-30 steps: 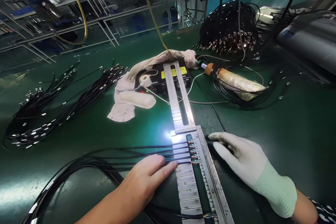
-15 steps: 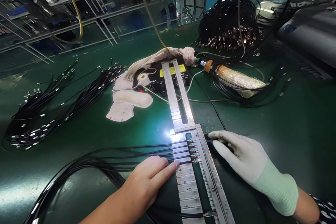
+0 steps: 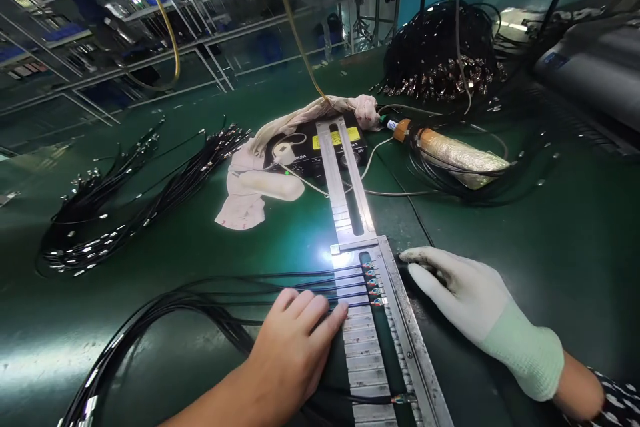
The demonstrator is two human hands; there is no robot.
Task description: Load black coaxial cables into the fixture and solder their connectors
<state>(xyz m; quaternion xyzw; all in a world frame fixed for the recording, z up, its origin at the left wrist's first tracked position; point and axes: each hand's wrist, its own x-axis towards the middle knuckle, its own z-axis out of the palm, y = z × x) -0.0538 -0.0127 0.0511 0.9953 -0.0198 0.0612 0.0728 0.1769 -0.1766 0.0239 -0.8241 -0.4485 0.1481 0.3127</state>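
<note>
Our left hand [image 3: 295, 340] lies flat, bare, palm down, fingers together and stretched out, pressing on the black cables [image 3: 300, 288] just left of the metal fixture rail [image 3: 407, 340]. The fingertips [image 3: 336, 312] touch the rail's left edge, right under the lowest of the loaded cables. It grips nothing, only presses.

Five cable ends with small coloured connectors [image 3: 373, 283] sit side by side in the rail's slots, at its upper end (a sixth connector [image 3: 403, 399] sits alone much lower down the rail). The cables run left from the rail and curve down to the bottom-left corner.

Our right hand [image 3: 460, 290], in a white glove, rests on the green table [image 3: 525, 227] just right of the rail. Its fingers are loosely together and point at the rail's upper right edge; we cannot tell whether they pinch anything there.

A narrower slotted metal bar [image 3: 347, 187] runs on from the rail's top, up over a black control box [image 3: 320, 147]. A pale cloth [image 3: 260, 173] lies around the box. There is a loose cable bundle [image 3: 125, 213] at far left and a big cable heap [image 3: 440, 47] at top right. A foil-wrapped tool [image 3: 450, 155] lies right of the box.
</note>
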